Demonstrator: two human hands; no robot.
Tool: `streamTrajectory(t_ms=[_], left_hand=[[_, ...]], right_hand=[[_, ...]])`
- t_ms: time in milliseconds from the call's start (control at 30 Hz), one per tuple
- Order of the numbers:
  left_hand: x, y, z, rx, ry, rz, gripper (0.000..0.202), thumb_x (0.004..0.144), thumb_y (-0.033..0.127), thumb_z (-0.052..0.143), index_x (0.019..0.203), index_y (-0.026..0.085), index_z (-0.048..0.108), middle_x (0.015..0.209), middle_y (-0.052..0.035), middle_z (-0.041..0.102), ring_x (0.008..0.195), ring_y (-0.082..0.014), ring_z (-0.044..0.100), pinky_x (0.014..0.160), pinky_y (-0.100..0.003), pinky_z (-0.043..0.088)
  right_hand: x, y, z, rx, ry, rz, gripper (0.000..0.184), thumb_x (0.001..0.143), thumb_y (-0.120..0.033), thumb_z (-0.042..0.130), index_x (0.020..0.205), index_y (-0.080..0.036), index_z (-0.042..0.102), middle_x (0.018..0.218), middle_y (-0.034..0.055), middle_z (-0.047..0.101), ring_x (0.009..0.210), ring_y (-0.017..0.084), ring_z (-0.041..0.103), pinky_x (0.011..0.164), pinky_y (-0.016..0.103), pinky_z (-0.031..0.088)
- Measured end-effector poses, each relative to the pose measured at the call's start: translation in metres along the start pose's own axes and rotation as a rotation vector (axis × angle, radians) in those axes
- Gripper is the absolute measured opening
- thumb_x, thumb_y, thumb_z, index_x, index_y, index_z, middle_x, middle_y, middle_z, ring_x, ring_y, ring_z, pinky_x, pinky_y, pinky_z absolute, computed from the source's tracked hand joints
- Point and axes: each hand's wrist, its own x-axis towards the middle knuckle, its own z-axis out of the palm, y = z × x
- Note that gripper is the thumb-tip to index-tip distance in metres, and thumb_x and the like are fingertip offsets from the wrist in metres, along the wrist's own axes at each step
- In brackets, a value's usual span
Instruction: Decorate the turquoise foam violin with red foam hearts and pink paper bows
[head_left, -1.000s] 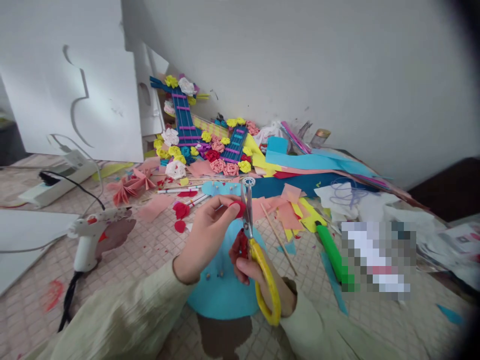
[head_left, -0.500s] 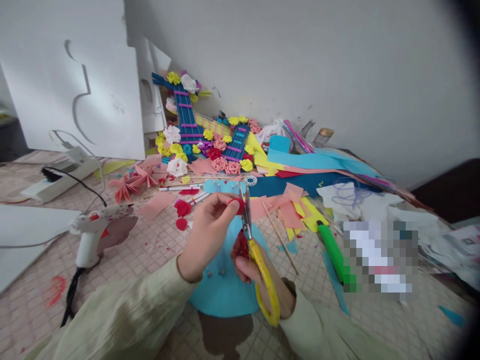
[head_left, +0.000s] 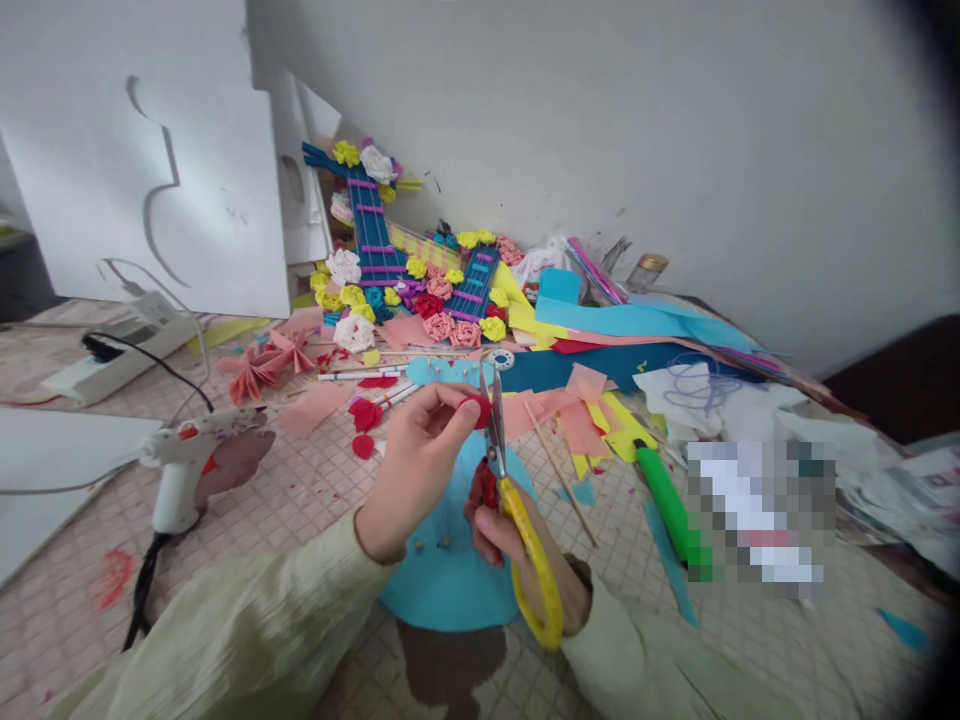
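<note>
My left hand [head_left: 420, 465] pinches a small red paper piece [head_left: 475, 411] between thumb and fingertips. Around the yellow handles of a pair of scissors [head_left: 526, 535] my right hand [head_left: 517, 550] is closed. The scissors point away from me, their metal blades slightly apart right beside the red piece. Something red also shows near the right fingers; I cannot tell what it is. Beneath both hands lies a light blue guitar-shaped piece [head_left: 450, 590] with small pegs on it. Several red paper petals [head_left: 364, 446] rest on the table left of my hands.
A white glue gun [head_left: 180, 470] with a black cord lies at left, near a power strip [head_left: 124, 350]. Decorated guitar models [head_left: 379, 235] with paper flowers stand at the back. Paper scraps [head_left: 585, 415], a wooden stick [head_left: 562, 475] and a green tube-like object [head_left: 666, 510] lie at right.
The scissor blades stand a little wider apart than before. My left hand keeps the red piece in almost the same place.
</note>
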Motion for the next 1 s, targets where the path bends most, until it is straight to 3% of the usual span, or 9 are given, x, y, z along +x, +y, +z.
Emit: streamTrajectory(t_ms=[333, 1000], left_hand=[[0.002, -0.008, -0.003, -0.096, -0.035, -0.061, 0.008, 0.073, 0.023, 0.059, 0.073, 0.015, 0.055, 0.071, 0.0005, 0.056, 0.069, -0.0103, 0.052, 0.064, -0.023, 0.042], [0.004, -0.004, -0.004, -0.03, -0.006, -0.026, 0.012, 0.072, 0.024, 0.057, 0.064, 0.016, 0.053, 0.065, 0.0014, 0.052, 0.061, -0.0096, 0.047, 0.058, -0.022, 0.039]], right_hand=[[-0.002, -0.002, 0.001, 0.024, 0.019, 0.013, 0.022, 0.075, -0.038, 0.051, 0.074, -0.02, 0.039, 0.062, -0.004, 0.036, 0.051, 0.008, 0.033, 0.043, 0.022, 0.026], [-0.005, -0.007, 0.004, 0.035, 0.05, 0.068, 0.023, 0.073, -0.041, 0.05, 0.073, -0.021, 0.04, 0.06, -0.0048, 0.034, 0.047, 0.007, 0.03, 0.04, 0.022, 0.024]])
